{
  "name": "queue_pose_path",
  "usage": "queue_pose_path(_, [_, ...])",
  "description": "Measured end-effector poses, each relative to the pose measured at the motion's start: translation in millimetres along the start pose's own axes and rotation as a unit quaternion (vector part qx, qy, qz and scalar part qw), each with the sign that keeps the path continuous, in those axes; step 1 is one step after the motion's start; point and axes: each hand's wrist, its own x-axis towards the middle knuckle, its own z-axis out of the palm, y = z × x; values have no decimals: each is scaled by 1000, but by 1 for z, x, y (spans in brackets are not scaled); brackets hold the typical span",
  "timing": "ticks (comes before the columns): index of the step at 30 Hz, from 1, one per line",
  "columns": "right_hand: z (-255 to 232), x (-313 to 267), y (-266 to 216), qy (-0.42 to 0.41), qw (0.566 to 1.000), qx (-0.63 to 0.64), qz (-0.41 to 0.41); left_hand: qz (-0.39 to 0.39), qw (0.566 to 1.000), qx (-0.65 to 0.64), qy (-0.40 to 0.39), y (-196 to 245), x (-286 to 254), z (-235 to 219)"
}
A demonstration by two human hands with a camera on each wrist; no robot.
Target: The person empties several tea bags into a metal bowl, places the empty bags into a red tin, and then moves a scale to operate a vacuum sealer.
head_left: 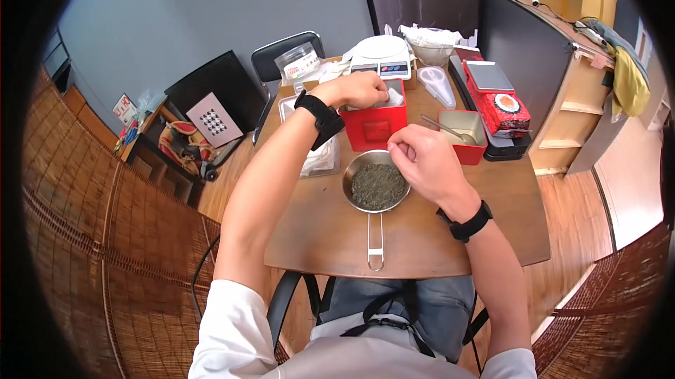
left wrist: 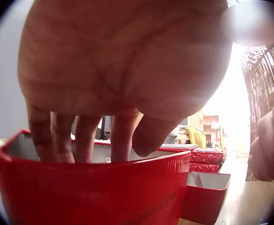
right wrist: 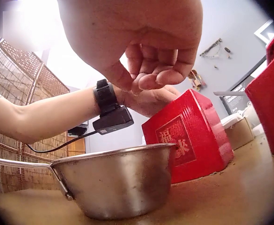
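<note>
Red tin (head_left: 375, 129), upper centre: your left hand (head_left: 360, 91) dips in, grip hidden, can't tell. Your right hand (head_left: 427, 159), thumb and fingertips together, hovers nearer the steel pan (right wrist: 120, 185), mid-frame, handle (head_left: 375, 252) towards you.

The red box (right wrist: 201, 133) reads "福" and "來" — the poster (right wrist: 250, 78), "NIGHT".

The round metal pan (head_left: 349, 174) sits level on the wooden table (head_left: 309, 238), its wire handle (head_left: 375, 242) pointing at the near edge and ending just short of it. Dark green, crumbled dried leaves (head_left: 380, 185) cover its bottom. Beyond it, farther from that edge, the red box (head_left: 375, 129) stands upright and open-topped (gold characters mark its front), with something whitish showing inside.
</note>
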Motion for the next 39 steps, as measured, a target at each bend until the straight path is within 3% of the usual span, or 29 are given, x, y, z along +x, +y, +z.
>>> queue_pose_path(2, [-1,0,1,-4,1000,9,13,-9,999,-35,-40,0,7,0])
queue_pose_path(4, [-2,1,1,0,1000,9,11,-15,997,-74,-11,1,3,0])
queue_pose_path(6, [-5,1,1,3,1000,12,13,-38,995,-87,42,7,-7,-8])
queue_pose_path(7, [-6,2,1,3,1000,7,12,20,992,-89,84,3,-9,-8])
queue_pose_path(8, [-6,2,0,3,1000,2,9,19,993,-89,81,0,-12,-8])
queue_pose_path(12, [-7,1,-3,8,1000,5,14,-33,980,-120,157,-2,-24,-10])
queue_pose_path(14, [-7,2,-3,0,1000,-2,21,24,968,-125,216,-7,-26,-4])
queue_pose_path(23, [-2,1,2,-15,1000,-11,23,10,962,-154,224,-14,-22,5])
queue_pose_path(26, [-1,1,2,-15,1000,-19,20,23,975,-94,202,-10,-10,6])
queue_pose_path(29, [-2,2,1,-14,1000,-18,18,-16,988,-34,149,-10,9,11])
queue_pose_path(32, [-1,2,4,-9,1000,-2,25,-21,992,-57,109,-11,14,12])
queue_pose_path(36, [-3,2,4,2,1000,0,20,35,986,-69,149,-18,6,1])
queue_pose_path(39, [-4,2,4,3,1000,0,23,30,981,-88,171,-18,-8,-10])
